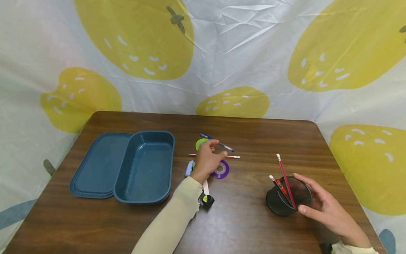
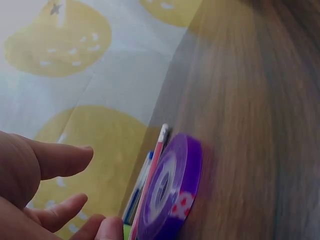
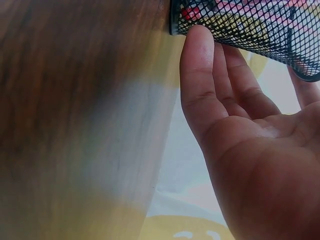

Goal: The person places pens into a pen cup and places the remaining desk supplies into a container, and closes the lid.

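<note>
My left hand [image 1: 207, 158] hovers over the middle of the table, fingers apart, with nothing between them. Below and around it lie a purple tape roll [image 1: 221, 169], a red pencil [image 1: 234, 157], a blue pen [image 1: 226, 147] and a green tape roll [image 1: 200, 143], partly hidden. In the left wrist view the purple tape roll [image 2: 192, 165] is beside the fingertips. On the right, my right hand [image 1: 330, 208] holds a black mesh pen cup [image 1: 302, 192] from its right side, thumb at the near rim. Two pencils and a red item [image 1: 281, 187] lean inside the cup.
A blue plastic box [image 1: 144, 169] stands open at the left, its lid [image 1: 98, 165] lying beside it. A light-blue item [image 1: 189, 168] lies partly behind the left wrist. A printed cloth [image 1: 215, 70] hangs behind the table's far edge.
</note>
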The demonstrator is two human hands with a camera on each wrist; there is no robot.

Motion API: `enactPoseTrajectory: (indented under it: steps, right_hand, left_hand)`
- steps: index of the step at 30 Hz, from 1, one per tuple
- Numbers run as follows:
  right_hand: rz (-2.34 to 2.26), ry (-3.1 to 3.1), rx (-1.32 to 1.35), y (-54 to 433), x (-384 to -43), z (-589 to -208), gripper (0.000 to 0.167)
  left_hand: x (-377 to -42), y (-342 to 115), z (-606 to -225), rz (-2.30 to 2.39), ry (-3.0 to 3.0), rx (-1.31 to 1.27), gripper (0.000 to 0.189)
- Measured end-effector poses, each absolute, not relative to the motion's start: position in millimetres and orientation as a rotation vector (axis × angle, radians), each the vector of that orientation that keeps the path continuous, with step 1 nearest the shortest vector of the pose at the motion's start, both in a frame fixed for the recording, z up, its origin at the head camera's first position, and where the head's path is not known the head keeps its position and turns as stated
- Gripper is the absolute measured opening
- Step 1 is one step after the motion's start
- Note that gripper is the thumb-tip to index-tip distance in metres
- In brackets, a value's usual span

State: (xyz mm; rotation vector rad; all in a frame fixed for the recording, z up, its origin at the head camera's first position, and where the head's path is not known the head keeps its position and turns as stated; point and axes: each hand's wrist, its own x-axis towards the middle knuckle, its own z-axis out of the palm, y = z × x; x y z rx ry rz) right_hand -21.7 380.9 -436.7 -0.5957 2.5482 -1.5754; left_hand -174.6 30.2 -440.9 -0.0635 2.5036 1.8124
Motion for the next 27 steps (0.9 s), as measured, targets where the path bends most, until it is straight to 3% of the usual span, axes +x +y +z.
enactPoseTrajectory:
  steps: [27]
  right_hand:
    - [-1.576,2.533,-0.610,381.2,-22.3,-437.8,0.086]
  left_hand:
    - [-222.2,7.4,-440.7,2.002,2.449,-0.385,0.053]
